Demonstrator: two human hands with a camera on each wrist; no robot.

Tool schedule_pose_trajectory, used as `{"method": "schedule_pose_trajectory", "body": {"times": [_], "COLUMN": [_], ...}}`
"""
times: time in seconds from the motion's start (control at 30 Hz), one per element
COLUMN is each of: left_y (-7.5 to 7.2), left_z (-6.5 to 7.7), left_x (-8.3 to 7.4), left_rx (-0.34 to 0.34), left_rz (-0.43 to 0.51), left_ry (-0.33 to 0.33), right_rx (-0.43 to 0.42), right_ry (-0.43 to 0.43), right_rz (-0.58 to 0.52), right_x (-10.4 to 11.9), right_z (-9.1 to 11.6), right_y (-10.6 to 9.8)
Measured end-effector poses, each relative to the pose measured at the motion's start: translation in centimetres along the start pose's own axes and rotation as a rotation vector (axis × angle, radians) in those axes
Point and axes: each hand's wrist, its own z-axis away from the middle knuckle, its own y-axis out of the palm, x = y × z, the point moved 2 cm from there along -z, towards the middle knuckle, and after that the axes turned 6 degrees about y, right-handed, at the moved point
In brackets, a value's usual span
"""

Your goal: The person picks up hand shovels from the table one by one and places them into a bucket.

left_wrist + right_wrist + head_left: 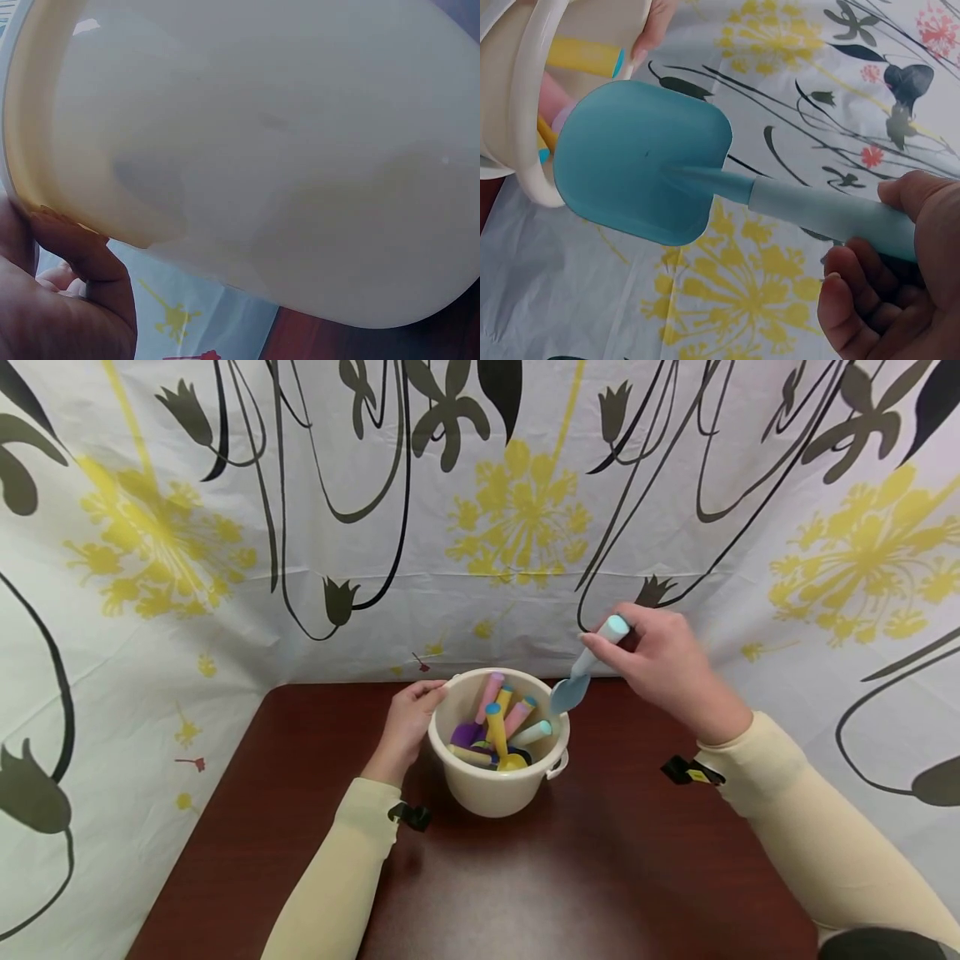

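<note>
A cream plastic bucket stands upright at the back of the table, holding several toy tools with pink, yellow and mint handles. My left hand grips its left rim, thumb and fingers on the edge, as the left wrist view also shows on the bucket wall. Right of the bucket, my right hand pinches a blue toy shovel by its pale mint handle. The shovel's blade points down, close to the bucket's right rim. Up close, the blade is broad with rounded corners.
The dark red-brown table reaches back to a white curtain printed with yellow and grey flowers, which also hangs at both sides. A bucket handle hangs at the bucket's right side.
</note>
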Motion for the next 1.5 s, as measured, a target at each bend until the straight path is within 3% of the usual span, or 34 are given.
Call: {"method": "schedule_pose_trajectory", "body": {"times": [0.43,1.2,1.5], "left_y": [0.0,-0.1,-0.1], "left_z": [-0.1,-0.1,-0.1], "left_x": [0.1,0.2,0.2], "left_rx": [-0.007,0.001,-0.002], "left_rz": [0.003,0.026,0.023], "left_ry": [0.009,0.015,0.011], "right_rx": [0.246,0.512,0.556], "right_ry": [-0.133,-0.074,-0.086], "right_rz": [-0.042,0.003,0.029], "right_x": [1.6,0.6,0.0], "right_z": [-0.6,-0.5,-0.4], "right_y": [3.6,8.1,9.6]}}
